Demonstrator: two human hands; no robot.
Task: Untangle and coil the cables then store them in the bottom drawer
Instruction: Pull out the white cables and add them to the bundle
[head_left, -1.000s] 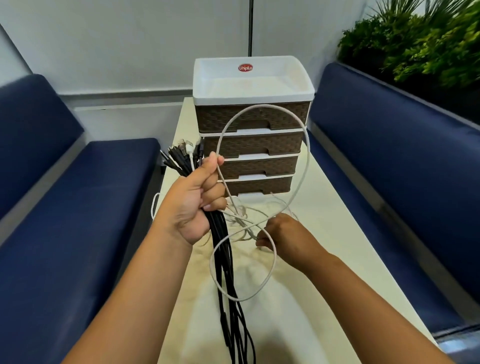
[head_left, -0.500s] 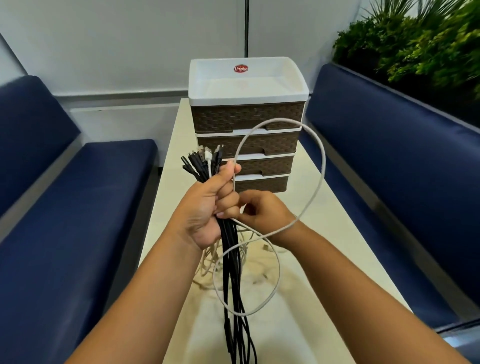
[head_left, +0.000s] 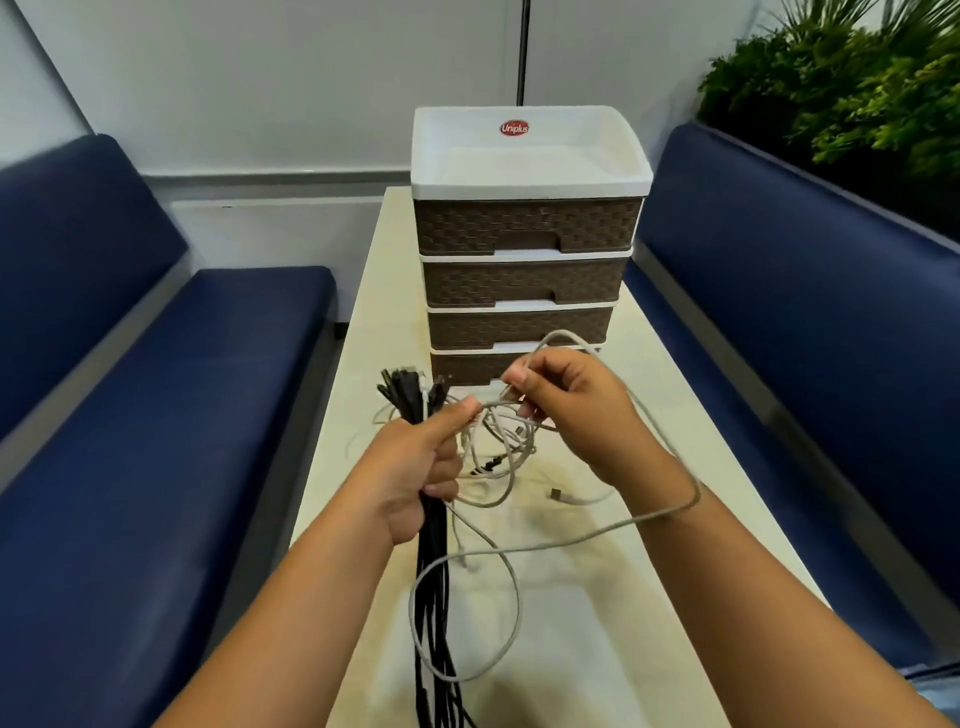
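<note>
Left hand (head_left: 415, 467) fingers clenching black cables (head_left: 434, 571), right hand (head_left: 576, 410) pinching white cable (head_left: 571, 540), drawer unit (head_left: 527, 260) behind

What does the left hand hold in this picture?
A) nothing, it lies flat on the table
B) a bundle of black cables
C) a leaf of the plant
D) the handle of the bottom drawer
B: the left hand grips the bundle of black cables, whose plugs stick out above the fist while the rest hangs down below it.
</note>
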